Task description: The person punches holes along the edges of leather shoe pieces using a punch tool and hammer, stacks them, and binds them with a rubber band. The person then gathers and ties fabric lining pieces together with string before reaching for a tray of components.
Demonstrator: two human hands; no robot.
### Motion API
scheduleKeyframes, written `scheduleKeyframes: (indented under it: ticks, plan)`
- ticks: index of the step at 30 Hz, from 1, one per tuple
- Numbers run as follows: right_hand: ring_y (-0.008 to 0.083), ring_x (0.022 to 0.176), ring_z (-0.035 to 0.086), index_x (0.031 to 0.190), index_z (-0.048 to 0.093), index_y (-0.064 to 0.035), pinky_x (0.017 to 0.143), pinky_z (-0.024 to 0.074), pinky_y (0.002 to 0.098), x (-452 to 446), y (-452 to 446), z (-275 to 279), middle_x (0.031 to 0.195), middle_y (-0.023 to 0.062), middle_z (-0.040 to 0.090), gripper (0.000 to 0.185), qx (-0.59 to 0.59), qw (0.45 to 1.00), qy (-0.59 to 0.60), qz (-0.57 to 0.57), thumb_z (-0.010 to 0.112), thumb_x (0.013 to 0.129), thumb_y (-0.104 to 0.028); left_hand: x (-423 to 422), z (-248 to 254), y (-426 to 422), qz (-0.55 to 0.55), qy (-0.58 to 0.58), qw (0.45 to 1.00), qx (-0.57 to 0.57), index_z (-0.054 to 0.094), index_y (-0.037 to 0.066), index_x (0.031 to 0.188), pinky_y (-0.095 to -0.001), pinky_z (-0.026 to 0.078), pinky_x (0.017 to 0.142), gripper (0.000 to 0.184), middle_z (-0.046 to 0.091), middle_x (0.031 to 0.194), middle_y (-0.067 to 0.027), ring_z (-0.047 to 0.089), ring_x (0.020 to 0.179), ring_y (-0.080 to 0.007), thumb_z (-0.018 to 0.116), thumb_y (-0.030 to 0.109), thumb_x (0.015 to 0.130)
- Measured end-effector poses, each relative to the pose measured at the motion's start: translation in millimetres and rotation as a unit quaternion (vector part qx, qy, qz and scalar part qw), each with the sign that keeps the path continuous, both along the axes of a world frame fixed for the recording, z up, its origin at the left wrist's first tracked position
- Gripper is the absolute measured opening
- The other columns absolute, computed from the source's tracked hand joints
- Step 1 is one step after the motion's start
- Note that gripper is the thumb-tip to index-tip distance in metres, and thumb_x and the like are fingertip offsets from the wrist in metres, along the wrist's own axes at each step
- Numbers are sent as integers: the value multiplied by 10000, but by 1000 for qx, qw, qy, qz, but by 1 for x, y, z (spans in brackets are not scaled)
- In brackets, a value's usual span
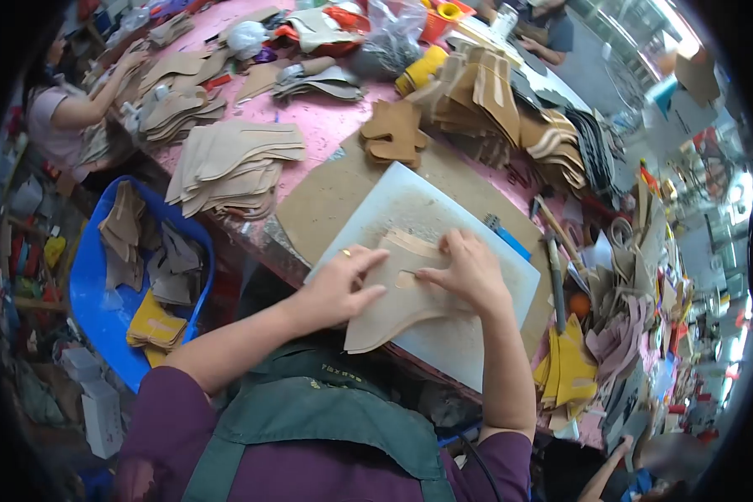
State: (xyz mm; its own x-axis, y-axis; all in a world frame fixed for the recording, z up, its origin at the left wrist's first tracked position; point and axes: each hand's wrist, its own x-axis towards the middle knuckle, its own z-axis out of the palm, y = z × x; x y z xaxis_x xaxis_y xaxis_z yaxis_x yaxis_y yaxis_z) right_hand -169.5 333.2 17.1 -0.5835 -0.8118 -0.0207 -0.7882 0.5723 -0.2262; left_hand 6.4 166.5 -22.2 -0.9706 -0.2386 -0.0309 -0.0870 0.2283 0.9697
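A beige cut piece (393,301) with a small oval hole lies near the front of the white board (376,197); its edges suggest stacked layers. On its left side rests my left hand (339,287), thumb and fingers apart, a ring on one finger. My right hand (468,269) is at the piece's upper right, with thumb and fingertips bent in by the hole; whether it pinches the piece or something small is hard to see. Beyond the board sits a stack of brown pieces (393,132). A blue-handled brush (508,234) lies at the board's right edge.
Beige stacks (238,163) lie back left on the pink table (326,117). A blue tub (92,289) with pieces stands at left. Brown stacks (485,96), a hammer-like tool (555,280) and yellow pieces (567,364) are at right. Other people work at left, back and lower right.
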Motion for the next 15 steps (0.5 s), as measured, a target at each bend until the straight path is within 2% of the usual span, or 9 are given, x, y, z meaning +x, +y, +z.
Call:
scheduleKeyframes:
  ticks: [2,3,5,7,8,10,12,14,15]
  plan:
    - [275,817,572,943,612,-29,775,469,352,0,-8,12,884,123,606,422,98,988,-102,-68,763,716,-351,0,-2,3,-1,133,973,-189,554,-47,1244,-265,490,755,431,590,1035,-147,572,801,-186,638,74,838]
    - [269,784,561,876,606,-31,739,465,347,3,-13,22,845,118,594,386,118,978,-146,-91,766,709,-340,2,-2,1,19,130,972,-196,554,-47,1244,-265,490,755,431,590,1035,-147,572,801,-186,638,74,838]
    - [264,751,550,809,601,-33,703,461,342,8,-9,25,807,113,582,357,141,968,-182,-102,768,701,-329,1,-2,-1,38,141,977,-158,561,-42,1234,-267,491,764,426,604,1046,-142,582,820,-184,643,84,836]
    - [262,738,568,754,631,-26,756,471,328,10,2,15,679,108,587,276,38,967,-248,-51,731,745,-283,-1,-1,-4,49,156,980,-115,568,-38,1224,-270,492,773,420,618,1058,-137,591,839,-182,649,93,834]
    - [262,738,568,754,631,-26,756,471,328,10,-6,19,679,108,587,276,41,968,-245,-41,731,745,-283,-2,-1,-9,60,156,979,-116,568,-38,1224,-270,492,773,420,618,1058,-137,591,839,-182,649,93,834]
    - [225,723,533,799,627,-17,702,456,323,19,-20,40,759,90,579,257,-38,982,-173,70,731,751,-247,-4,4,-23,-4,83,995,55,576,-15,1223,-267,494,780,412,636,1060,-121,601,857,-174,652,102,836]
    - [187,708,498,844,623,-8,648,442,319,30,-33,60,840,71,571,246,-121,973,-100,172,730,756,-211,-6,13,-44,-72,8,972,225,584,7,1222,-264,496,788,404,654,1063,-106,610,875,-165,656,112,838]
    - [225,843,580,966,649,-15,792,474,324,37,-63,73,922,86,631,221,-233,963,-105,88,716,784,-120,-4,33,-83,-54,68,979,183,599,29,1213,-255,501,800,386,683,1026,-78,623,891,-145,656,133,846]
    - [225,843,580,966,649,-15,792,474,324,32,-77,72,922,86,631,221,-232,963,-104,93,716,784,-120,-5,45,-100,44,129,976,168,621,14,1167,-234,511,765,355,688,993,-71,628,843,-132,657,145,839]
